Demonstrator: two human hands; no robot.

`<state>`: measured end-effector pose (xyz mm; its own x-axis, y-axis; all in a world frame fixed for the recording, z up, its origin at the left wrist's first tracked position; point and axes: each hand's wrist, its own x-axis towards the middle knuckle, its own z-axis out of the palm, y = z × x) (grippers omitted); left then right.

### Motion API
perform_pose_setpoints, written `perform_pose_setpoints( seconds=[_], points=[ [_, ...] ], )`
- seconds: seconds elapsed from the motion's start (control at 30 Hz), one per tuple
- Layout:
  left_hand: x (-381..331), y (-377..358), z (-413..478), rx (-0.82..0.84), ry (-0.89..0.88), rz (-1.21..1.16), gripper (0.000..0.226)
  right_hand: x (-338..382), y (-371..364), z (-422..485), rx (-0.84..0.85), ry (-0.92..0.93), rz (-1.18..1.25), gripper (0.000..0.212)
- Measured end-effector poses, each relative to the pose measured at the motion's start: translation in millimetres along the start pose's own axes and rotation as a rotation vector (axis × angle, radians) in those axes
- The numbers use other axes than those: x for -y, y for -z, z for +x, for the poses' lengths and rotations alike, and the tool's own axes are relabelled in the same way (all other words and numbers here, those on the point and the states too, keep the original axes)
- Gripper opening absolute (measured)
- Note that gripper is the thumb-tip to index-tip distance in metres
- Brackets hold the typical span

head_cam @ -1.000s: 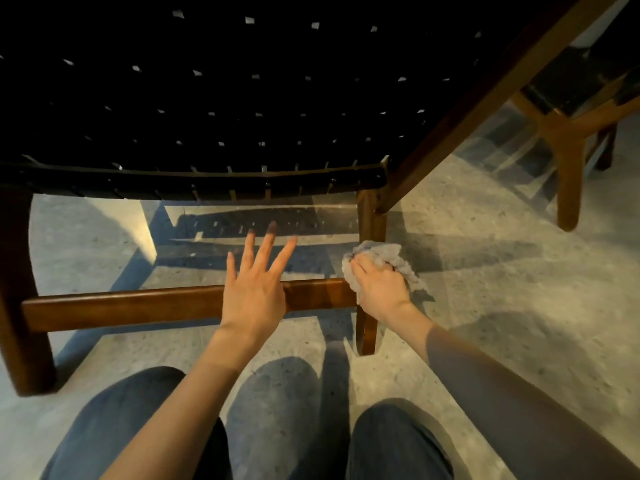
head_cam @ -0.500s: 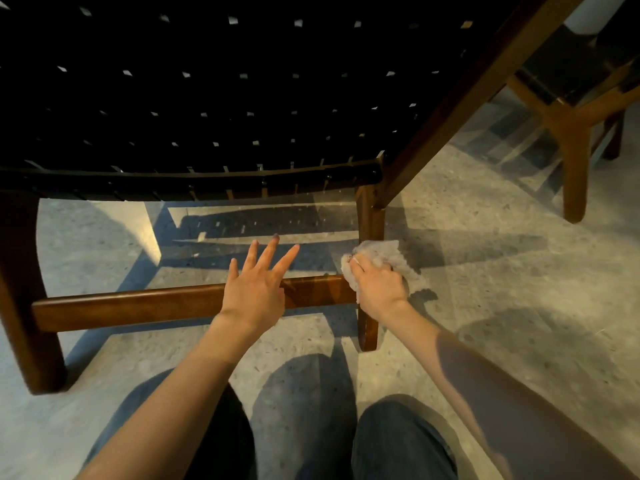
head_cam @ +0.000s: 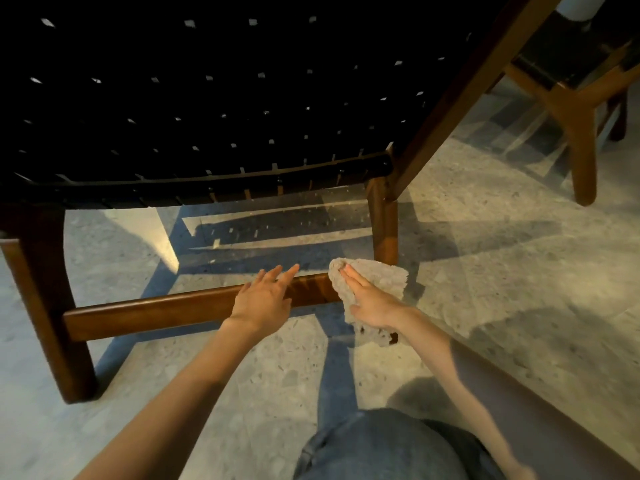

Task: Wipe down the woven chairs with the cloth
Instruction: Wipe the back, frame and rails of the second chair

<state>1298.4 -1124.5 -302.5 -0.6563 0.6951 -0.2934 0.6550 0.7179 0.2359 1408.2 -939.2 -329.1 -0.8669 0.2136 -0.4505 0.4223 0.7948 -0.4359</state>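
Note:
A chair with a black woven seat (head_cam: 207,98) and a brown wooden frame stands in front of me, seen from low down. Its low front crossbar (head_cam: 156,310) runs between the left leg (head_cam: 52,306) and the right leg (head_cam: 382,223). My right hand (head_cam: 370,299) presses a beige cloth (head_cam: 381,278) with straight fingers against the right end of the crossbar, at the right leg. The cloth drapes over the bar and hangs below my palm. My left hand (head_cam: 263,299) rests on the crossbar just left of it, fingers straight, holding nothing.
A second wooden chair (head_cam: 581,133) stands at the upper right on the speckled stone floor (head_cam: 485,271). My knee in blue jeans (head_cam: 381,445) is at the bottom of the view. Shadows of the seat fall on the floor under the chair.
My right hand's fingers have flattened out over the cloth, which now lies spread wider on the bar end. My left hand has lowered onto the crossbar. The view has shifted slightly.

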Motion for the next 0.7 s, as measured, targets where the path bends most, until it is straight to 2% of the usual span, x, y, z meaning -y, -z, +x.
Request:
perform_pose_setpoints(
  seconds=[0.13, 0.2, 0.27, 0.3, 0.37, 0.47, 0.53, 0.63, 0.7],
  points=[
    [0, -11, 9, -0.093, -0.146, -0.052, 0.068, 11, 12, 0, -0.012, 0.055, 0.024, 0.062],
    [-1, -12, 16, -0.205, -0.229, -0.083, 0.071, 20, 14, -7, -0.098, 0.13, 0.087, 0.047],
    [-2, -13, 21, -0.309, -0.27, -0.192, 0.072, 28, 15, -17, -0.201, 0.205, 0.197, 0.026],
    [-1, -14, 22, -0.33, -0.284, -0.263, 0.07, 30, 14, -22, -0.249, 0.223, 0.225, 0.022],
    [1, -15, 21, -0.293, -0.285, -0.479, 0.062, 33, 12, -29, -0.346, 0.236, 0.222, 0.023],
    [6, -14, 13, -0.052, -0.151, -1.055, 0.043, 44, 8, -35, -0.462, 0.218, 0.263, 0.03],
    [10, -16, 6, 0.073, -0.058, -1.326, 0.042, 53, 5, -36, -0.491, 0.211, 0.286, 0.036],
    [19, -15, -2, -0.002, -0.016, -1.348, 0.036, 69, -1, -35, -0.466, 0.226, 0.23, 0.044],
    [28, -13, -5, -0.029, 0.017, -1.37, 0.032, 77, -5, -33, -0.454, 0.24, 0.239, 0.038]
  ],
)
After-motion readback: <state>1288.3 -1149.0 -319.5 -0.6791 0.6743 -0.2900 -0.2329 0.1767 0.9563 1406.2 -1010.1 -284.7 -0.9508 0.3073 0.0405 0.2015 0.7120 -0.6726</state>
